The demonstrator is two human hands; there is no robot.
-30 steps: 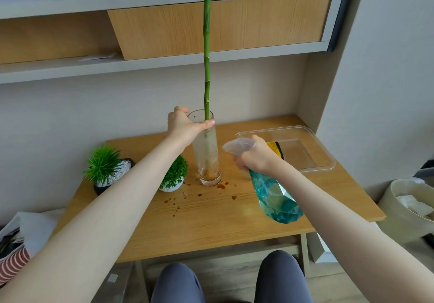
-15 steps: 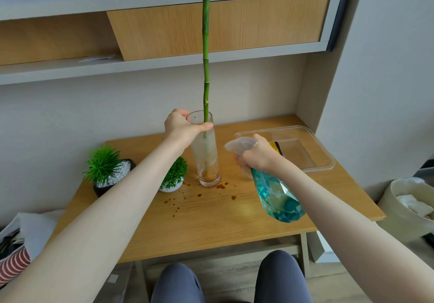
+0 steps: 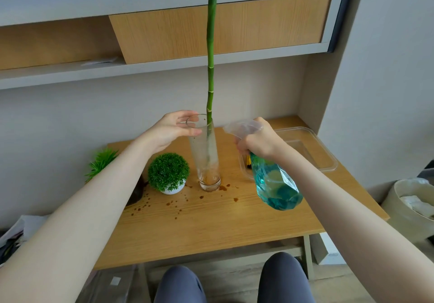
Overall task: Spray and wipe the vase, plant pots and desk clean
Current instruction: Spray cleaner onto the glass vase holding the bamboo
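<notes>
A tall glass vase (image 3: 206,161) with brown residue at its bottom stands on the wooden desk (image 3: 211,227) and holds a long green stalk (image 3: 211,44). My left hand (image 3: 171,131) holds the left side of its rim, thumb in front and fingers behind. My right hand (image 3: 260,142) grips a spray bottle (image 3: 274,185) of teal liquid, its clear nozzle pointing at the vase's upper part. A round green plant in a white pot (image 3: 169,173) sits left of the vase. A spiky plant (image 3: 101,161) in a dark pot is partly hidden behind my left arm. Brown spots (image 3: 173,202) dot the desk.
A clear plastic container (image 3: 312,147) lies at the desk's back right, with a yellow item partly hidden behind the bottle. A pale bin (image 3: 413,204) holding white paper stands on the floor to the right. Shelves (image 3: 164,67) run overhead. My knees are below the desk's front edge.
My left hand has slid leftward on the rim, and its thumb no longer reaches the stalk. The spray bottle has stayed aimed at the vase.
</notes>
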